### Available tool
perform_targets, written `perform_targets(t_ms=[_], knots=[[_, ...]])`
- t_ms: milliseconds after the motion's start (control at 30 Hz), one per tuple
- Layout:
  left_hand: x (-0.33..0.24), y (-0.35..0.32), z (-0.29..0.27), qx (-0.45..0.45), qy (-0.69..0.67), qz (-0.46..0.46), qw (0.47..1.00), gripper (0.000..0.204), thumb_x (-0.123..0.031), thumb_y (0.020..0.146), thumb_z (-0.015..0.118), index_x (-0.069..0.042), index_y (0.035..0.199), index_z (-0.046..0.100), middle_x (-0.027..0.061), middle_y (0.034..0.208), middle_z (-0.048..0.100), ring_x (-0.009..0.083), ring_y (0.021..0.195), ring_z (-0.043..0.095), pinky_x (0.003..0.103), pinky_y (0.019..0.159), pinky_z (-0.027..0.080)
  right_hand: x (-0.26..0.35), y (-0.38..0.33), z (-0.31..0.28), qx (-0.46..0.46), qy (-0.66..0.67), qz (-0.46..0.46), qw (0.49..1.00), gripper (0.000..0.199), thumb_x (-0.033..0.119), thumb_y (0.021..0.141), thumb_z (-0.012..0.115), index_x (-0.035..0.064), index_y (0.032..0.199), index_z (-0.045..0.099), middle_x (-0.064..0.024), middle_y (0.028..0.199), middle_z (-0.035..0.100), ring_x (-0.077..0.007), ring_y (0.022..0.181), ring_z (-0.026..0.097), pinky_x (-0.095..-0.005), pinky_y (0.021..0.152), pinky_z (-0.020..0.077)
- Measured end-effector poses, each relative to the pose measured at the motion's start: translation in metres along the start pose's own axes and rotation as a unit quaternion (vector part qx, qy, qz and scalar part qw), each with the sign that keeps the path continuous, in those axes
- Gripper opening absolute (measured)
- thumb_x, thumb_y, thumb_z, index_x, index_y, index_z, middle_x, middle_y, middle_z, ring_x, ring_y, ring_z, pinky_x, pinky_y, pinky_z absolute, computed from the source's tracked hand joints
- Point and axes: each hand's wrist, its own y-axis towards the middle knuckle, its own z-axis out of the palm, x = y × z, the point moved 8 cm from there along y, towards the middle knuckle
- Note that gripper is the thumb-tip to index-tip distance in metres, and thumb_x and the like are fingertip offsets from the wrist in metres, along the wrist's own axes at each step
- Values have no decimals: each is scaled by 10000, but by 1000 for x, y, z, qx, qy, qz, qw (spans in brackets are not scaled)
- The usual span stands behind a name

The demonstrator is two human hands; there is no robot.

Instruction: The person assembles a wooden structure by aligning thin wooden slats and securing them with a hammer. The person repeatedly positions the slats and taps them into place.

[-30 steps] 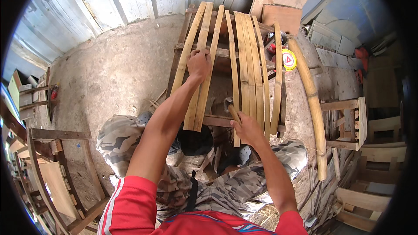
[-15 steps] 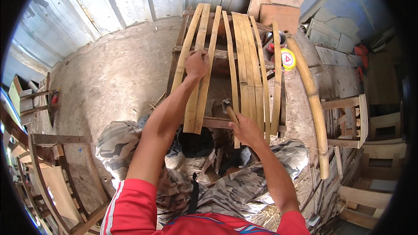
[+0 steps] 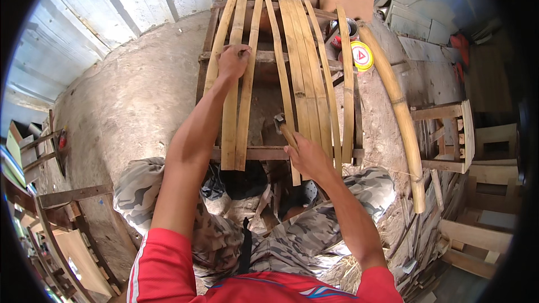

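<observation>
My left hand [image 3: 233,63] is closed in a pinch over the bamboo slats on the left, level with the frame's middle crossbar [image 3: 269,57]. Whatever its fingertips hold is too small to make out. My right hand [image 3: 307,158] grips a hammer [image 3: 287,132] by its wooden handle, the metal head raised over the gap between the slats. Several split bamboo slats [image 3: 300,67] lie lengthwise across a dark wooden frame [image 3: 258,153]. Three slats are grouped on the left, under and beside my left hand; the others lie on the right, some side by side.
Right of the frame stand an open can [image 3: 352,28] and a round yellow-rimmed tin or lid [image 3: 362,56]. A thick bamboo pole [image 3: 396,101] lies beyond them. Wooden stools [image 3: 443,134] line the right, a wooden frame [image 3: 76,196] the left. Corrugated metal sheeting [image 3: 112,11] forms the back wall.
The whole view has shifted, so the frame and slats appear further up and left. Both hands keep nearly the same places over the slats, and the hammer stays raised.
</observation>
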Motion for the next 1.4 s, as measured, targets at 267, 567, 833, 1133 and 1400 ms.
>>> perform_targets(t_ms=[267,567,833,1133,1400], knots=[[-6,0,-3,-9,37,16,999,167,-322,913,704,-223,1024,781,24,1140,729,280,1260,547,515,1070,315,14,1,-3,33,-4,19,999,389,240,976,649,-23,1253,582,-332,866,653,-514,869,645,-538,754,494],[-15,0,-2,-4,58,19,998,189,-332,922,687,-229,1049,781,-3,1165,735,253,1245,564,458,1053,322,22,33,-45,-61,12,-46,997,473,329,995,655,6,1335,592,-190,798,690,-344,731,696,-419,693,537],[-22,-2,-6,14,63,15,998,156,-278,907,681,-233,1022,778,-34,1141,736,227,1241,555,451,1037,322,49,104,-78,-71,127,-30,989,426,330,989,624,-27,1219,640,-151,711,651,-286,612,671,-402,655,522],[-28,-3,-8,17,87,48,995,141,-246,921,667,-236,1037,747,-49,1132,727,220,1237,559,470,1004,340,59,175,-88,-148,93,-87,981,377,300,1000,608,-29,1183,627,-125,692,630,-219,567,636,-364,540,513],[-28,-4,-7,12,78,45,996,126,-266,921,682,-237,1028,740,-59,1128,726,201,1227,568,459,987,352,64,191,-77,-125,119,-63,983,381,275,999,622,-11,1251,630,-66,656,607,-148,515,615,-316,448,507]])
